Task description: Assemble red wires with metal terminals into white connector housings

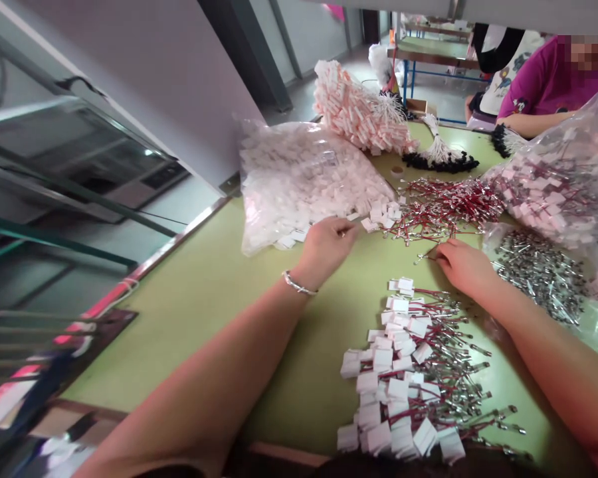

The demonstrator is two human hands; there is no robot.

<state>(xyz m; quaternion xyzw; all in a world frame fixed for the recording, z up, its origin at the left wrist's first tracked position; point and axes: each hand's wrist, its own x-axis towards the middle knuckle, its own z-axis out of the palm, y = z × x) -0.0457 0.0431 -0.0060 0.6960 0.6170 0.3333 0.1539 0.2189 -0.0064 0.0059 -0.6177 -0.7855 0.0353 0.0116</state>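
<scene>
Head view, red wire (426,257) pinched in right hand (462,265), white connectors (385,214) beside left hand (327,247), grip unclear.

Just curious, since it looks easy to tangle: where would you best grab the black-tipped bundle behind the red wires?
Probably pinch the bundle by its narrow white neck, at the far end, coming from above: it is gathered there, while its near end fans out into black tips.

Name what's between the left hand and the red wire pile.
Loose white pieces lie between the left hand and the red wire pile in the head view.
</scene>
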